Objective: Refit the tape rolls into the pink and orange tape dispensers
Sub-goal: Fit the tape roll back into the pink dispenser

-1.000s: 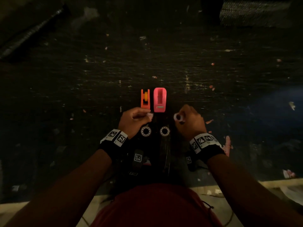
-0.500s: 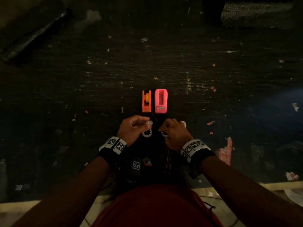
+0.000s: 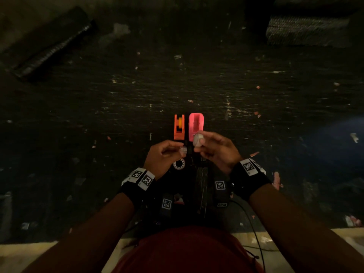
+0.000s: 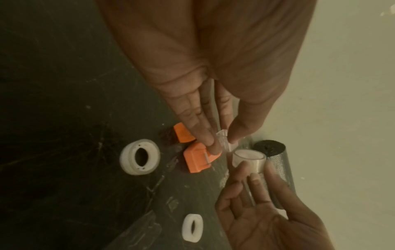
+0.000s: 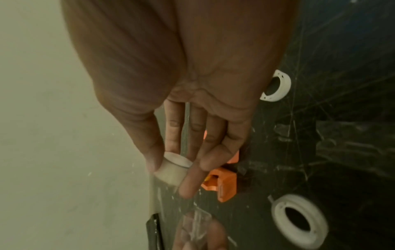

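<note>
Right hand (image 3: 214, 149) pinches a clear tape roll (image 3: 198, 140) by its rim; left hand (image 3: 162, 156) pinches a small clear hub (image 3: 183, 150) just beside it. Beyond them stand the orange dispenser (image 3: 179, 127) and pink dispenser (image 3: 195, 125), side by side on the table (image 3: 256, 95).

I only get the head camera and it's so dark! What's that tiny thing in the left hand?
Observer: A clear plastic piece, pinched by the left hand.
Operator: What's the right hand got?
Observer: The right hand grips a see-through tape roll with thumb and fingers.
Operator: I see one white ring. More?
Observer: Yes, a second white ring lies near the right hand.
</note>
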